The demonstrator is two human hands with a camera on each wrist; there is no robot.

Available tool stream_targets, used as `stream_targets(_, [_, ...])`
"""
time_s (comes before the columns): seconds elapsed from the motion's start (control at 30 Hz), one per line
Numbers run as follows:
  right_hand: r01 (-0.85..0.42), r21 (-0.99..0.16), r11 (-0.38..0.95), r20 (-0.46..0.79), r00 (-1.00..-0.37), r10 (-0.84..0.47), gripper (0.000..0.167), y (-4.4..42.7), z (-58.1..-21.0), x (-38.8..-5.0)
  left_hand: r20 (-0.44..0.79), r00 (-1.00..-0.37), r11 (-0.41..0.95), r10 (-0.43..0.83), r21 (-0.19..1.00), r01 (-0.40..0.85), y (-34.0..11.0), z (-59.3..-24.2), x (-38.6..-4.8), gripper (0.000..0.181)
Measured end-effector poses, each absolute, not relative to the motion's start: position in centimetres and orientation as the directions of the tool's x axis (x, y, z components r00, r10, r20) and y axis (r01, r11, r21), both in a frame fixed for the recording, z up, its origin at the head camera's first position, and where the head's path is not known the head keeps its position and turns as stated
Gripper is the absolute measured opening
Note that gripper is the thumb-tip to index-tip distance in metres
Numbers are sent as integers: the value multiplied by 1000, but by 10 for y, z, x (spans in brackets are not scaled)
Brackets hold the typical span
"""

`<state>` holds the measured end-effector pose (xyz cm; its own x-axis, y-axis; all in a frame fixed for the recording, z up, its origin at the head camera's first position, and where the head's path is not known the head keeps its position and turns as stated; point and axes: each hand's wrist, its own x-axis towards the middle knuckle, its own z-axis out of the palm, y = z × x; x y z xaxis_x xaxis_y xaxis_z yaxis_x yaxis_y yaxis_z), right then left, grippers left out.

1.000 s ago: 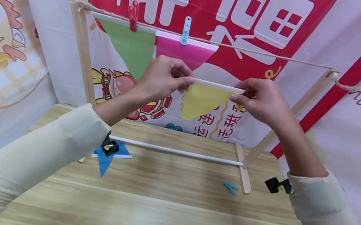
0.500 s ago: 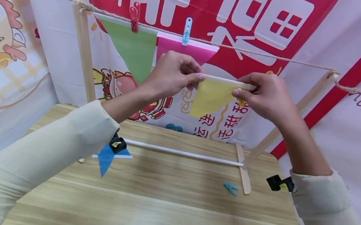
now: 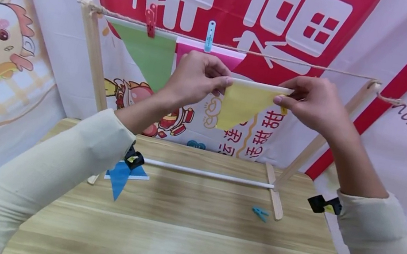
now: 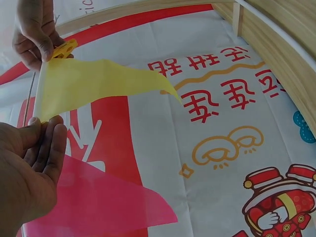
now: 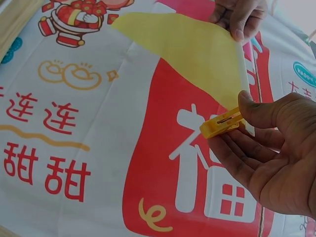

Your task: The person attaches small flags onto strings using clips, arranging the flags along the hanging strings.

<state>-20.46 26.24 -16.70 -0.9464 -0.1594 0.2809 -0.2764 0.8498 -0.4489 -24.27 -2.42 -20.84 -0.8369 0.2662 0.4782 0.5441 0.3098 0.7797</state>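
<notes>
A yellow triangular pennant (image 3: 241, 102) with a white top edge hangs between both hands, a little below the twine (image 3: 279, 58). My left hand (image 3: 197, 76) pinches its left top corner. At the other corner, my right hand (image 3: 312, 102) pinches the pennant and also holds a yellow clothespin (image 5: 222, 124), seen best in the right wrist view. On the twine hang a green pennant (image 3: 151, 53) under a red clothespin (image 3: 150, 20) and a pink pennant (image 4: 103, 202) under a light blue clothespin (image 3: 210, 36). The left hand partly covers the pink one in the head view.
Wooden posts (image 3: 94, 55) carry the twine at both sides, with a white rod (image 3: 204, 172) between their feet. On the table (image 3: 184, 240) lie blue pennants (image 3: 119, 180) at left and a blue clothespin (image 3: 260, 213) at right. A printed cloth stands behind.
Both hands have raised the yellow pennant toward the twine and shifted it right. The pennants on the line and the things on the table have stayed put.
</notes>
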Motion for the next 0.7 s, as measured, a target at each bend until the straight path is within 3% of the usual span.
stream_targets(0.33, [-255, -401, 880, 283, -948, -146, 55, 279, -159, -201, 479, -840, 292, 256, 790, 539, -20, -201, -243, 23])
stream_targets(0.7, [-210, -422, 882, 314, -946, -76, 51, 287, -139, -191, 467, -842, 328, 269, 778, 536, -17, -189, -245, 21])
